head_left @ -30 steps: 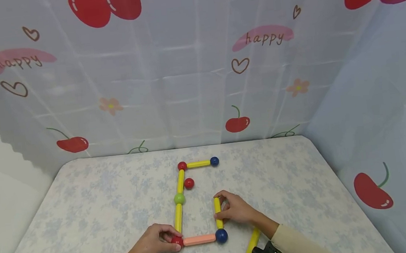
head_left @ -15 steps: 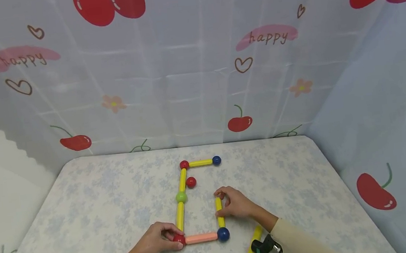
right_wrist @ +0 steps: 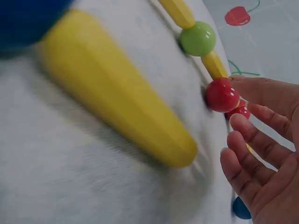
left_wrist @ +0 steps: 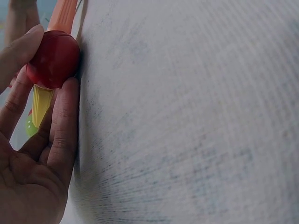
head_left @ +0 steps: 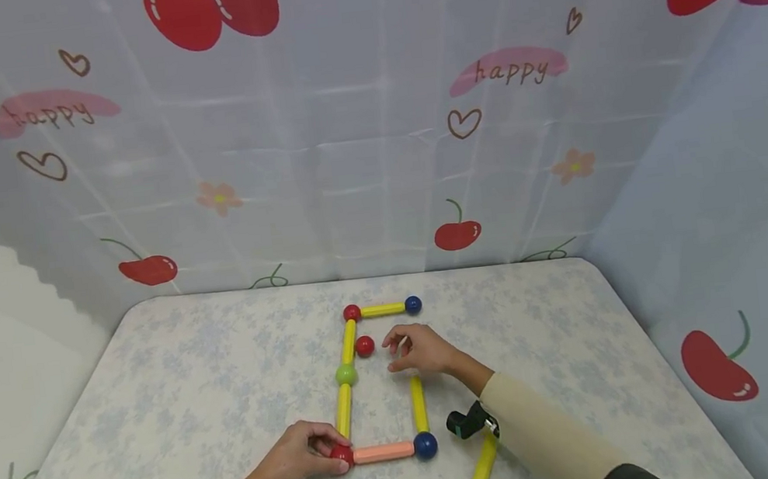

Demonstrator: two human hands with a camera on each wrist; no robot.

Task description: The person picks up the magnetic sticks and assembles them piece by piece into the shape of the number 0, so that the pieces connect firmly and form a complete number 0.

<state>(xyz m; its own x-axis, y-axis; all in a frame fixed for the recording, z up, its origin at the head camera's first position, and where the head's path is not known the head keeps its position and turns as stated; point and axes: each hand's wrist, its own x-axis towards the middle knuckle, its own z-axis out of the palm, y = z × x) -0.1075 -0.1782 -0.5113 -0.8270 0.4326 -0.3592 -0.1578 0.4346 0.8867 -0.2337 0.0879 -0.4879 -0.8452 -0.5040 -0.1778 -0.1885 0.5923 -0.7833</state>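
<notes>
At the lower-left corner of a figure of rods and balls, my left hand (head_left: 301, 455) pinches a red ball (left_wrist: 55, 59) between thumb and fingers. A pink rod (head_left: 384, 452) runs from that ball to a blue ball (head_left: 425, 445), where a yellow rod (head_left: 418, 404) stands off toward the back. My right hand (head_left: 422, 349) is over the space beyond this rod's free end, fingers loosely bent and holding nothing. Just left of its fingertips lies a loose red ball (head_left: 365, 346), beside the figure's left side with its green ball (head_left: 346, 374).
At the back, a yellow rod (head_left: 383, 310) joins a red ball (head_left: 352, 313) and a blue ball (head_left: 413, 304). A spare yellow rod (head_left: 484, 467) lies at the front right, partly under the right sleeve and a black wrist device (head_left: 469, 421). A printed curtain hangs behind the table (head_left: 215, 366).
My right hand has let go of the yellow rod at the blue ball and moved back and left toward the loose red ball. My left hand stays on its red ball.
</notes>
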